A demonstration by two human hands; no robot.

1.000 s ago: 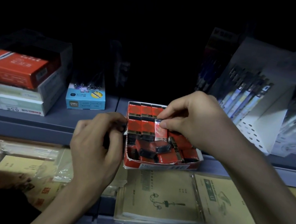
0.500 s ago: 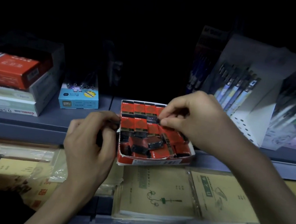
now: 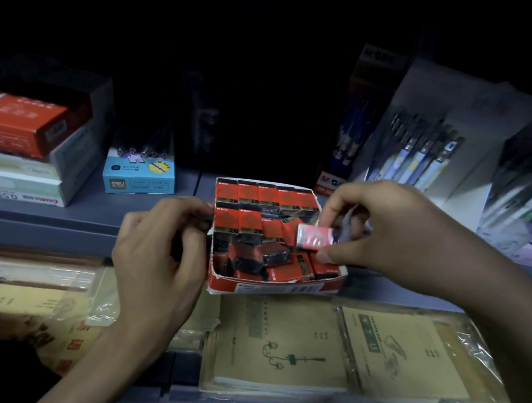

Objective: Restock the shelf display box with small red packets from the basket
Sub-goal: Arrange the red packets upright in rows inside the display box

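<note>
1. Display box (image 3: 266, 291): open-topped red carton at the front edge of the grey shelf (image 3: 36, 211).

2. Contents, as I read them from the head view:
- Back row (image 3: 267, 196): five red packets standing upright, side by side against the rear wall.
- Second row (image 3: 238, 223): upright packets starting from the left wall; the right end is not filled square.
- Loose packets (image 3: 270, 257): these fill the front half of the box, tilted and overlapping, some showing dark faces.

3. Right grip (image 3: 399, 232): a bare hand over the box's right side. Thumb and fingers are closed on one red packet (image 3: 314, 238), pinching it by its right end. The packet is held lengthwise over the right end of the second row. I cannot tell whether it touches the packets beneath.

4. Left grip (image 3: 156, 254): a bare hand with its fingers curled and its fingertips at the box's left wall. Something dark shows inside the curl. I cannot tell whether the grip holds that or the wall.

5. Other containers:
- Blue box (image 3: 139, 174): on the shelf left of the display box, with pens standing in it.
- Red carton (image 3: 14, 122): at far left, lying on a stack of pale boxes.
- White stand (image 3: 415, 160): at right, holding a row of pens.
- Wrapped notebooks (image 3: 280, 342): lying flat on the lower level.
</note>
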